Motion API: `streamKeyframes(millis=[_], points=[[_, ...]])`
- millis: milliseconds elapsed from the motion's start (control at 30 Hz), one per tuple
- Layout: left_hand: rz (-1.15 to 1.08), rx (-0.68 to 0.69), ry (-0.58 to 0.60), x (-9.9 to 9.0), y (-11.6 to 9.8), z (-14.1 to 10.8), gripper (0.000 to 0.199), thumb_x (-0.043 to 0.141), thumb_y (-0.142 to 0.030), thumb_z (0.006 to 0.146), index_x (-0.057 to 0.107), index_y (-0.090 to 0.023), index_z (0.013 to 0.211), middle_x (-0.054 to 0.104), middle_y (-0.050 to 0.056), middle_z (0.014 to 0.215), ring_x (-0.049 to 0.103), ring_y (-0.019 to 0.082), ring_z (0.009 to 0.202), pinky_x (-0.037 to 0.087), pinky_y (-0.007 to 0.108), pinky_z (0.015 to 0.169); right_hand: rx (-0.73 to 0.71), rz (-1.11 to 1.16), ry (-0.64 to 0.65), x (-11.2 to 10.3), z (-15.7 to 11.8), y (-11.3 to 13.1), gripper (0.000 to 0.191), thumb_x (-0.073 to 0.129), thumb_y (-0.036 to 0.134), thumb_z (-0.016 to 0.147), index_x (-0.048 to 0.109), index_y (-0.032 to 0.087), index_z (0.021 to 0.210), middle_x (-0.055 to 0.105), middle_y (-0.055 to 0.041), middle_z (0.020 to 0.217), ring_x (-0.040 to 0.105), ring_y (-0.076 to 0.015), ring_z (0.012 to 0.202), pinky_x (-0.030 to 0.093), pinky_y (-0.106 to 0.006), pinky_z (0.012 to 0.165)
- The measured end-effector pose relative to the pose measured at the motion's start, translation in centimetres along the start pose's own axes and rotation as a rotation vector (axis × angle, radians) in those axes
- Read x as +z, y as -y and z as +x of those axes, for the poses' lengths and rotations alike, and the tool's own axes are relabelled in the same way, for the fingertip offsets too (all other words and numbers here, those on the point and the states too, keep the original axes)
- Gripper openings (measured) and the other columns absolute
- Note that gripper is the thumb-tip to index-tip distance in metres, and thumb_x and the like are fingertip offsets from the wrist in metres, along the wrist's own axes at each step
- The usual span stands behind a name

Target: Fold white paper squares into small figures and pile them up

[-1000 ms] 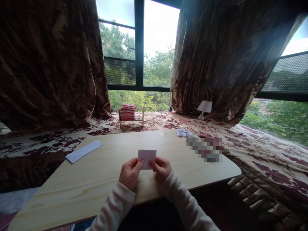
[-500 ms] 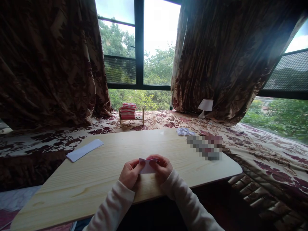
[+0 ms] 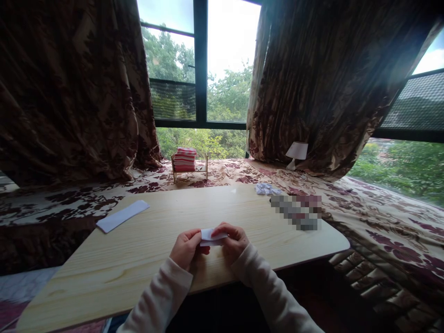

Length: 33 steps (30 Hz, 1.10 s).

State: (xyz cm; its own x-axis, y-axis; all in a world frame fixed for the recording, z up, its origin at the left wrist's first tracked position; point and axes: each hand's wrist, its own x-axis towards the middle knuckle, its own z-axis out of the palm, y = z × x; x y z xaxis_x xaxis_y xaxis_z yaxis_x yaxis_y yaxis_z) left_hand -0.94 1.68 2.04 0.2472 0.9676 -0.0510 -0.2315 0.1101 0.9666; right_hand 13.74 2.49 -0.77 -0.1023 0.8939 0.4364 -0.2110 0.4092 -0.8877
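A small piece of white paper (image 3: 209,234) is held between my two hands above the near part of the wooden table (image 3: 166,217). My left hand (image 3: 186,248) pinches its left end, with fingertips showing below the paper. On the right end, my right hand (image 3: 235,239) grips the paper, one finger lying over its top face. The paper looks folded, with a flap over a lower layer.
White paper strips (image 3: 123,216) lie at the table's left. Crumpled white pieces (image 3: 267,189) and a pixelated item (image 3: 298,212) are at the right. Behind stand a small rack with striped cloths (image 3: 184,159) and a white lamp (image 3: 297,151).
The paper's upper part now lies folded over, showing a brighter face and a layer beneath. My left thumb has moved left to the paper's edge, and a right finger extends over the top.
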Motion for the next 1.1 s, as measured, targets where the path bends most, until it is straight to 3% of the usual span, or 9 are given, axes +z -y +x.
streamKeyframes(millis=[167, 267, 500, 967, 1100], points=[[-0.059, -0.117, 0.104, 0.21, -0.3, -0.32, 0.027, 0.063, -0.03, 0.061, 0.065, -0.009, 0.077, 0.064, 0.006, 0.056, 0.06, 0.017, 0.052, 0.05, 0.03, 0.051, -0.111, -0.107, -0.034, -0.45, 0.13, -0.27, 0.026, 0.049, 0.003, 0.061, 0.069, 0.019, 0.066, 0.056, -0.0001, 0.068, 0.053, -0.0136, 0.067, 0.042, -0.024, 0.059], [-0.108, -0.157, 0.136, 0.14, -0.25, -0.34, 0.028, 0.067, -0.029, 0.06, 0.065, -0.008, 0.079, 0.067, 0.009, 0.061, 0.063, 0.019, 0.056, 0.051, 0.03, 0.054, -0.165, -0.15, -0.042, -0.67, 0.22, -0.52, 0.022, 0.052, 0.005, 0.064, 0.069, 0.02, 0.067, 0.054, -0.0007, 0.069, 0.052, -0.014, 0.066, 0.041, -0.024, 0.059], [-0.136, -0.132, 0.118, -0.22, 0.08, -0.12, 0.029, 0.069, -0.031, 0.06, 0.066, -0.008, 0.077, 0.068, 0.01, 0.061, 0.064, 0.018, 0.055, 0.05, 0.028, 0.054, -0.155, -0.166, 0.001, -0.6, 0.21, -0.31, 0.011, 0.061, 0.018, 0.07, 0.07, 0.02, 0.065, 0.053, -0.0021, 0.071, 0.052, -0.0143, 0.067, 0.041, -0.025, 0.06], [-0.188, -0.144, 0.126, -0.24, -0.02, -0.06, 0.026, 0.054, -0.02, 0.066, 0.066, -0.004, 0.083, 0.068, 0.011, 0.063, 0.063, 0.019, 0.057, 0.049, 0.03, 0.057, -0.134, -0.188, 0.016, -0.6, 0.25, 0.1, 0.012, 0.061, 0.015, 0.069, 0.07, 0.02, 0.065, 0.054, -0.0016, 0.07, 0.052, -0.0142, 0.068, 0.041, -0.025, 0.06], [-0.207, -0.167, 0.134, -0.3, -0.13, -0.02, 0.031, 0.052, -0.026, 0.067, 0.066, -0.003, 0.082, 0.068, 0.013, 0.064, 0.063, 0.02, 0.058, 0.05, 0.032, 0.058, -0.13, -0.202, 0.02, -0.63, 0.16, 0.3, 0.012, 0.061, 0.017, 0.07, 0.07, 0.021, 0.064, 0.054, -0.0016, 0.07, 0.053, -0.0142, 0.068, 0.042, -0.025, 0.06]])
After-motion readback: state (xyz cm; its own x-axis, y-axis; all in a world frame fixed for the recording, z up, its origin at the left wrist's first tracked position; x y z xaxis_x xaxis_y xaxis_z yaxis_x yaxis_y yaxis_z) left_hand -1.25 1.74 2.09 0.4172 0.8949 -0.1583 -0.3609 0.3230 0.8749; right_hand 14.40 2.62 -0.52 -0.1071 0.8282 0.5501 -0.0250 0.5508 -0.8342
